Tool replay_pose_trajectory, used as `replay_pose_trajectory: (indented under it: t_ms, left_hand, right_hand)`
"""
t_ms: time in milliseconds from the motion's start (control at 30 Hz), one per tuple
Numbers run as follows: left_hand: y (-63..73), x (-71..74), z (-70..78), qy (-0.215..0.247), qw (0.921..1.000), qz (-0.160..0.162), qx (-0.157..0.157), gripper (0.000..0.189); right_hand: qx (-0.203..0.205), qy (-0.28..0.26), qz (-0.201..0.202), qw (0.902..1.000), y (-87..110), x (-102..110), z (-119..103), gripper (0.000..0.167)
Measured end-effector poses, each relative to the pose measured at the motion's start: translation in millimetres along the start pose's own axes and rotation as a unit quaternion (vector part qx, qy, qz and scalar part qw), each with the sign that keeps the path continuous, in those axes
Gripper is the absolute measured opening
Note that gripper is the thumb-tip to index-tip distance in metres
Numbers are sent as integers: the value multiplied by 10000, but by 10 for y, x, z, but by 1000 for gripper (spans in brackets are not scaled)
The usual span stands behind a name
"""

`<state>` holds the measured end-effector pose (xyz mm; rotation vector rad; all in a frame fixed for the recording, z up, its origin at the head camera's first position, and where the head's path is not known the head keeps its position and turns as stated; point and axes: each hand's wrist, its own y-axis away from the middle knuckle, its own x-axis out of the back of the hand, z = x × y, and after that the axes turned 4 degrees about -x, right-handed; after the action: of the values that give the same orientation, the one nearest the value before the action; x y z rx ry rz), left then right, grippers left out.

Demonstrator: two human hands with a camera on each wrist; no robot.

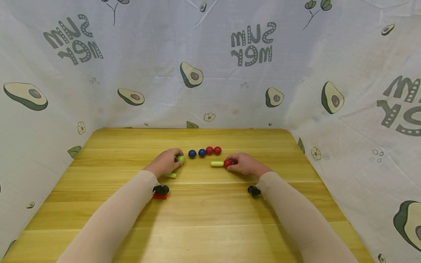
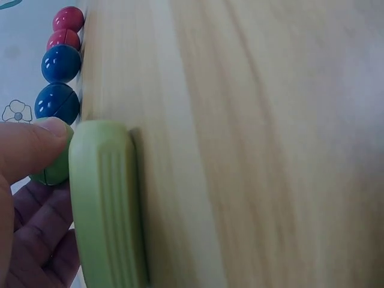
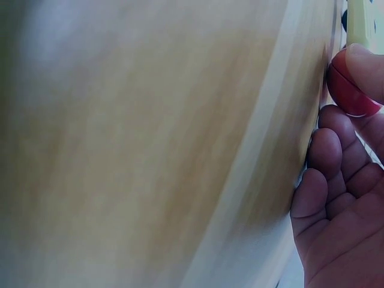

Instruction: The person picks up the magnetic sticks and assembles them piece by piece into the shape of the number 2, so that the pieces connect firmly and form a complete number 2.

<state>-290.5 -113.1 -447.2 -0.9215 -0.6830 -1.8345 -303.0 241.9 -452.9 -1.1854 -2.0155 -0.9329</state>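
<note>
My left hand [image 1: 165, 162] pinches a green ball [image 1: 180, 159] between thumb and fingers at the left end of a row of balls. Under that hand lies a light green ridged stick [image 2: 109, 204], mostly covered in the head view. With my right hand [image 1: 246, 164] I grip a glossy red ball [image 1: 227, 163] low over the table, the thumb across it in the right wrist view. A pale yellow-green stick [image 1: 217, 164] lies end-on against this red ball. Between the hands and slightly farther back are two blue balls [image 1: 192, 153] and two red balls [image 1: 217, 150].
Everything stands on a wooden table [image 1: 204, 219] with rounded back corners. A white cloth [image 1: 158, 54] printed with avocados hangs behind and along the sides. Black wrist devices [image 1: 161, 190] sit under both sleeves, the left one with a red part.
</note>
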Motion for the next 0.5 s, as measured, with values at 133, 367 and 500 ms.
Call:
replay_pose_trajectory:
  t_ms: [133, 367, 500]
  left_hand:
    - [-11, -27, 12, 82, 9999, -24, -65, 37]
    - [-15, -72, 72, 146, 9997, -100, -152, 35]
    - [-31, -101, 109, 202, 9995, -94, -221, 32]
  right_hand:
    - [-24, 13, 8, 10000, -9, -2, 12, 32]
    - [-17, 47, 11, 10000, 3, 2, 13, 31]
    - [-34, 26, -8, 10000, 2, 3, 13, 31]
